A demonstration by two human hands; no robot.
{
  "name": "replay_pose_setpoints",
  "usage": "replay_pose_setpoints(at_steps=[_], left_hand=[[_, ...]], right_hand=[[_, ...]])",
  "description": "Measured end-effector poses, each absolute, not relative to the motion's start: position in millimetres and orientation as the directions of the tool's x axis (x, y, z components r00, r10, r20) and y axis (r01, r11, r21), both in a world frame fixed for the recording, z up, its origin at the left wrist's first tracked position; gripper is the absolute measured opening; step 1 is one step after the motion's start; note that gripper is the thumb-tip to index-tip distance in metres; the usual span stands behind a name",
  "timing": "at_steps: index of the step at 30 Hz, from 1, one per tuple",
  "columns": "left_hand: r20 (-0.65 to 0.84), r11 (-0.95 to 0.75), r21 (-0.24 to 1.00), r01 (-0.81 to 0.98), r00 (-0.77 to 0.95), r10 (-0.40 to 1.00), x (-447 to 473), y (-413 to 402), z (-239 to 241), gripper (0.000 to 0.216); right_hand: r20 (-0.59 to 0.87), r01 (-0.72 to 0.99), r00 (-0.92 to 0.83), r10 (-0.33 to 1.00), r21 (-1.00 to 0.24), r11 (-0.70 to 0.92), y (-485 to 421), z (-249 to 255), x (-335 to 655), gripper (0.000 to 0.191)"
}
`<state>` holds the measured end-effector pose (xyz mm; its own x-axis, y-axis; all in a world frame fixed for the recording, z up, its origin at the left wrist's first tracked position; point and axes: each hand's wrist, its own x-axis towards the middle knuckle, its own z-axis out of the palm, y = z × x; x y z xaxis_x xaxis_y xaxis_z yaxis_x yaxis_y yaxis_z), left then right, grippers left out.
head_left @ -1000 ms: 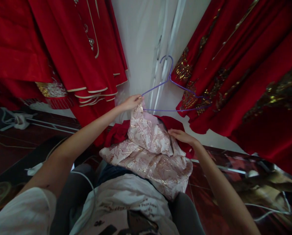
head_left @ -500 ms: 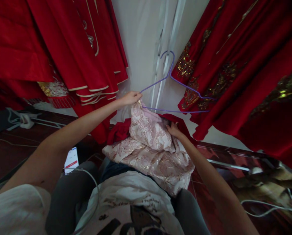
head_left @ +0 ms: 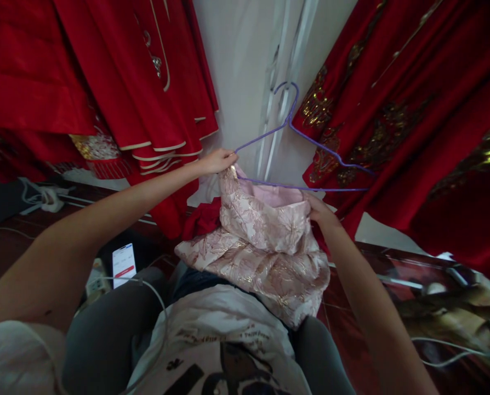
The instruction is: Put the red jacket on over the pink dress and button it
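A pink brocade dress (head_left: 265, 230) with gold leaf patterns lies across my lap, its top held up in front of me. My left hand (head_left: 219, 162) is closed on its left shoulder, together with the left end of a purple hanger (head_left: 275, 129). The hanger's right arm sticks out free past the dress, and its bottom bar crosses the open neckline, where pink lining shows. At the right side of the top, my right hand (head_left: 319, 208) grips the dress edge, its fingertips partly hidden behind the cloth.
Red garments (head_left: 154, 82) hang at the left, and red gowns with gold sequins (head_left: 401, 120) hang at the right. Between them stands a pale cabinet (head_left: 237, 71). A lit phone (head_left: 124, 265) lies by my left leg, near a white cable (head_left: 158, 302).
My right hand has moved right and slightly up, pulling the dress top wider so the pink lining shows. The left hand keeps its hold on the shoulder and hanger.
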<state>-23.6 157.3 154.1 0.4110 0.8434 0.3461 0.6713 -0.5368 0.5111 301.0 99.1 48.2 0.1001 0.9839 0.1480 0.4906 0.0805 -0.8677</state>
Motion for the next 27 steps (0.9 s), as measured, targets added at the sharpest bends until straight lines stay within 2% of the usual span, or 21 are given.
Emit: replay_pose_setpoints(at_steps=[3, 7, 10, 13, 19, 21, 24, 27], left_hand=[[0.369, -0.537, 0.487, 0.688, 0.395, 0.841, -21.6, 160.7, 151.1, 0.033], [0.37, -0.547, 0.469, 0.693, 0.409, 0.835, -19.9, 164.3, 148.2, 0.033], [0.402, -0.557, 0.446, 0.7, 0.4, 0.824, -20.3, 164.3, 149.0, 0.031], [0.399, -0.544, 0.431, 0.72, 0.389, 0.83, -21.9, 163.2, 152.4, 0.031], [0.375, -0.541, 0.418, 0.729, 0.404, 0.834, -27.4, 167.4, 154.8, 0.034], [0.389, -0.558, 0.405, 0.724, 0.416, 0.822, -29.5, 170.1, 152.8, 0.034], [0.437, -0.58, 0.375, 0.723, 0.413, 0.799, -32.2, 173.2, 149.4, 0.033], [0.496, -0.582, 0.335, 0.741, 0.386, 0.777, -33.4, 173.7, 147.1, 0.031]], right_hand=[[0.07, 0.27, 0.026, 0.997, -0.961, 0.061, 80.1, 69.7, 330.2, 0.055], [-0.002, 0.048, -0.026, 1.0, -0.999, -0.001, 54.8, 98.3, 349.0, 0.043], [0.022, -0.063, -0.119, 0.993, -0.998, 0.014, 46.9, 110.7, 339.6, 0.034], [0.077, -0.148, -0.129, 0.989, -0.987, 0.058, 49.7, 113.7, 326.3, 0.032], [0.025, -0.284, 0.075, 0.997, -0.958, 0.045, 61.1, 108.7, 338.2, 0.011], [0.092, -0.359, 0.18, 0.979, -0.921, 0.152, 59.3, 109.7, 352.7, 0.008], [0.198, -0.433, 0.374, 0.906, -0.827, 0.36, 49.8, 114.3, 377.0, 0.015], [0.178, -0.455, 0.488, 0.854, -0.783, 0.423, 36.7, 117.3, 396.5, 0.017]])
